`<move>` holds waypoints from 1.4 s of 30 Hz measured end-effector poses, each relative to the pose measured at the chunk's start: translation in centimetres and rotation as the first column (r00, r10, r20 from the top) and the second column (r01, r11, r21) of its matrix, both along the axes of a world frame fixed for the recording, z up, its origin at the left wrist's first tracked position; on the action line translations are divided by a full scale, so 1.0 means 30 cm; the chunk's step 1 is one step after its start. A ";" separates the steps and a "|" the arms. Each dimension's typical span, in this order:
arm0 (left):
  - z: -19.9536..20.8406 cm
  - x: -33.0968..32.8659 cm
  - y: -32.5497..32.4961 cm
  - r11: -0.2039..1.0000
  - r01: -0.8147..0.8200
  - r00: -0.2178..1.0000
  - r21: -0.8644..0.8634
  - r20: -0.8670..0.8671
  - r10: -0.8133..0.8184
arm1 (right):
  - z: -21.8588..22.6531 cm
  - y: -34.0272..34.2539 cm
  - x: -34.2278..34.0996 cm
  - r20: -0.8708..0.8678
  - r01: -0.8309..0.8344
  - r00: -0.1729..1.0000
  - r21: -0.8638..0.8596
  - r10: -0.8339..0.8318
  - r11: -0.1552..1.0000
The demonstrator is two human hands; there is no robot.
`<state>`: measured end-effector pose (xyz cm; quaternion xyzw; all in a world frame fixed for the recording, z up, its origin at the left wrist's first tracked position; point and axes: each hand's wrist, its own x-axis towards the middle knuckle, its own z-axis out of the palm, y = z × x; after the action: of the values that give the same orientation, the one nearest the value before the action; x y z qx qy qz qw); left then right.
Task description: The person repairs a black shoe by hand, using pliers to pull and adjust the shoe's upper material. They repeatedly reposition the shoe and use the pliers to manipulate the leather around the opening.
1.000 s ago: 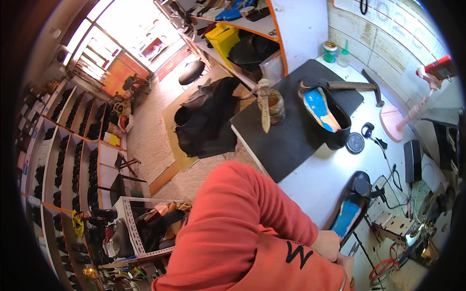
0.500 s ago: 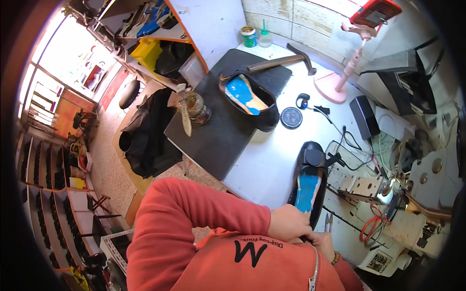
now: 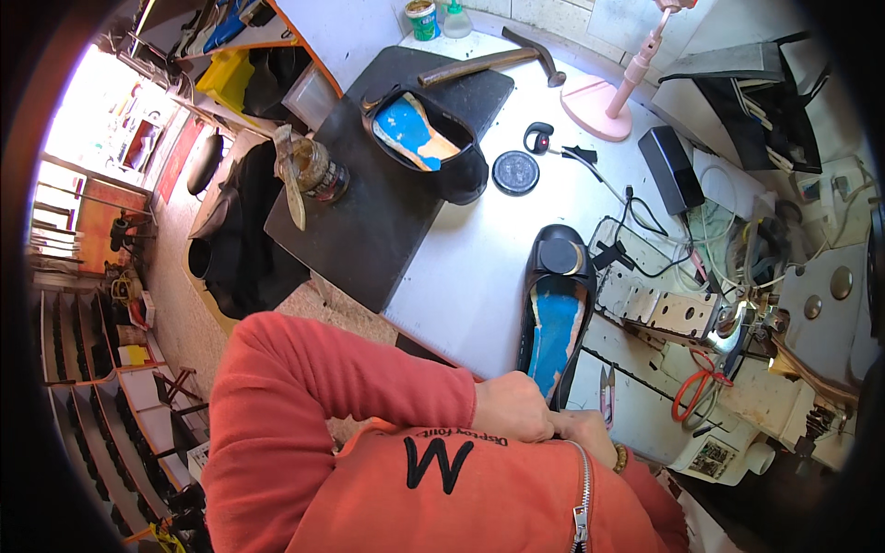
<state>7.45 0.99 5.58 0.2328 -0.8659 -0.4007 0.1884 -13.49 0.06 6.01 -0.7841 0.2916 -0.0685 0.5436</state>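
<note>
My left hand (image 3: pixel 513 407) and my right hand (image 3: pixel 590 435) meet close against my body, just below the heel end of a black shoe (image 3: pixel 576 359). The fingers of both are curled together; whatever they hold is hidden. The shoe lies on the white table, its inside partly covered in blue, with a round dark disc (image 3: pixel 556 257) on its toe. A matching black shoe (image 3: pixel 466 175) rests farther off on a dark mat (image 3: pixel 392 235). Beside my right hand lies a pair of scissors (image 3: pixel 607 392).
On the mat's left stands a jar (image 3: pixel 323 175) with a glue-smeared brush (image 3: pixel 293 194). A hammer (image 3: pixel 479 67) lies behind the shoe. To the right are a round black lid (image 3: pixel 515 173), a pink stand (image 3: pixel 599 109), cables and a sewing machine (image 3: pixel 678 313).
The view has shifted, so the table things sit farther up and left. Both hands remain together near my body, and the shoes keep their places on the table.
</note>
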 end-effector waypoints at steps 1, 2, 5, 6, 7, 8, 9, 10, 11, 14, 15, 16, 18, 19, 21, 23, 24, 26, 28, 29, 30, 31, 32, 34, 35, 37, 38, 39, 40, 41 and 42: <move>0.002 0.001 -0.002 0.999 0.030 0.999 -0.028 0.041 -0.029 | 0.000 -0.004 0.001 0.022 -0.015 1.000 0.012 0.014 1.000; 0.006 0.003 -0.004 0.996 0.064 0.995 -0.055 0.083 -0.060 | 0.001 -0.006 0.004 0.038 -0.034 0.999 0.022 0.033 0.999; 0.014 0.002 -0.017 0.995 0.081 0.995 -0.060 0.066 -0.077 | 0.002 -0.013 0.007 0.015 -0.047 0.999 0.013 0.047 0.999; 0.015 0.000 -0.021 0.995 0.088 0.996 -0.043 0.037 -0.086 | 0.003 -0.014 0.007 0.023 -0.033 0.999 0.035 0.032 0.999; 0.013 0.000 -0.025 0.996 0.074 0.997 -0.048 0.026 -0.073 | 0.003 -0.015 0.008 0.023 -0.026 0.999 0.043 0.025 0.999; 0.011 0.001 -0.027 0.996 0.076 0.997 -0.043 0.017 -0.075 | 0.004 -0.015 0.008 0.013 -0.033 0.999 0.022 0.033 0.999; 0.008 -0.001 -0.029 0.995 0.086 0.996 -0.041 -0.003 -0.086 | 0.005 -0.017 0.007 0.031 -0.015 0.999 0.057 0.013 0.998; 0.004 -0.005 -0.030 0.996 0.071 0.997 -0.050 -0.014 -0.072 | 0.005 -0.019 0.006 0.040 -0.012 0.999 0.061 0.009 0.998; 0.001 -0.008 -0.031 0.996 0.063 0.997 -0.059 -0.035 -0.065 | 0.006 -0.020 0.005 0.040 -0.019 0.999 0.034 0.017 0.999; -0.001 -0.015 -0.035 0.995 0.054 0.996 -0.078 -0.066 -0.059 | 0.008 -0.023 0.001 0.015 -0.011 1.000 0.058 0.010 0.998; 0.001 -0.017 -0.036 0.994 0.074 0.995 -0.077 -0.063 -0.079 | 0.008 -0.023 -0.001 0.016 0.000 1.000 0.094 -0.001 0.996; 0.004 -0.016 -0.037 0.992 0.081 0.996 -0.098 -0.023 -0.083 | 0.008 -0.023 -0.002 0.011 0.003 1.000 0.106 -0.004 0.994; 0.013 -0.012 -0.038 0.982 0.143 0.988 -0.123 0.072 -0.134 | 0.006 -0.021 -0.003 -0.005 0.012 1.000 0.097 -0.011 0.995; 0.018 -0.011 -0.039 0.983 0.142 0.988 -0.118 0.075 -0.134 | 0.004 -0.021 -0.003 -0.016 0.015 1.000 0.075 -0.014 0.997; 0.025 -0.011 -0.037 0.983 0.145 0.989 -0.116 0.056 -0.139 | -0.001 -0.017 -0.003 -0.013 0.023 1.000 0.056 -0.023 0.998; 0.029 -0.013 -0.034 0.991 0.112 0.994 -0.068 0.015 -0.111 | -0.006 -0.014 -0.003 0.003 0.019 1.000 0.033 -0.019 0.999; 0.030 -0.013 -0.033 0.993 0.108 0.994 -0.053 -0.020 -0.109 | -0.008 -0.013 -0.003 0.021 0.035 0.999 0.057 -0.036 0.998; 0.032 -0.014 -0.030 0.994 0.096 0.995 -0.053 -0.012 -0.096 | -0.008 -0.010 -0.004 0.019 0.032 0.999 0.030 -0.032 0.999; 0.037 -0.014 -0.030 0.993 0.105 0.994 -0.056 -0.001 -0.105 | -0.007 -0.008 -0.005 0.022 0.051 0.998 0.060 -0.053 0.997; 0.041 -0.014 -0.029 0.992 0.114 0.993 -0.054 0.008 -0.114 | -0.006 -0.008 -0.006 0.012 0.040 0.999 0.048 -0.041 0.998; 0.045 -0.014 -0.028 0.990 0.129 0.992 -0.049 0.008 -0.129 | -0.006 -0.008 -0.007 0.019 0.049 0.999 0.055 -0.050 0.997; 0.050 -0.011 -0.026 0.990 0.120 0.993 -0.075 0.020 -0.119 | -0.006 -0.009 -0.007 0.020 0.043 0.999 0.049 -0.044 0.998; 0.056 -0.008 -0.022 0.988 0.119 0.993 -0.094 0.023 -0.117 | -0.006 -0.007 -0.006 0.009 0.023 1.000 0.029 -0.023 0.999; 0.064 -0.005 -0.020 0.985 0.116 0.993 -0.127 0.023 -0.114 | -0.007 -0.005 -0.004 0.009 0.047 0.999 0.054 -0.048 0.997; 0.067 -0.006 -0.016 0.984 0.113 0.994 -0.137 0.019 -0.112 | -0.006 -0.001 -0.003 0.003 0.053 0.999 0.060 -0.053 0.997; 0.070 -0.007 -0.012 0.981 0.112 0.994 -0.160 0.014 -0.111 | -0.004 0.007 0.002 -0.006 0.088 0.996 0.058 -0.088 0.994; 0.071 -0.008 -0.010 0.979 0.113 0.994 -0.168 0.011 -0.113 | -0.003 0.012 0.004 -0.019 0.097 0.995 0.048 -0.096 0.994; 0.072 -0.008 -0.007 0.978 0.117 0.993 -0.174 0.001 -0.119 | -0.001 0.016 0.004 -0.016 0.109 0.994 0.045 -0.108 0.993; 0.074 -0.008 -0.005 0.976 0.121 0.993 -0.178 0.017 -0.120 | 0.000 0.017 0.004 -0.022 0.112 0.994 0.031 -0.111 0.993; 0.075 -0.009 -0.004 0.975 0.127 0.992 -0.180 0.025 -0.125 | 0.000 0.019 0.003 -0.027 0.100 0.995 -0.003 -0.100 0.995; 0.077 -0.008 -0.003 0.975 0.133 0.991 -0.180 0.023 -0.131 | -0.001 0.019 0.004 -0.028 0.113 0.993 0.004 -0.113 0.994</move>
<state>7.20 0.89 7.89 0.1590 -0.9133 -0.3305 0.1772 -13.37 0.64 5.98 -0.7657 0.3434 -0.0874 0.5367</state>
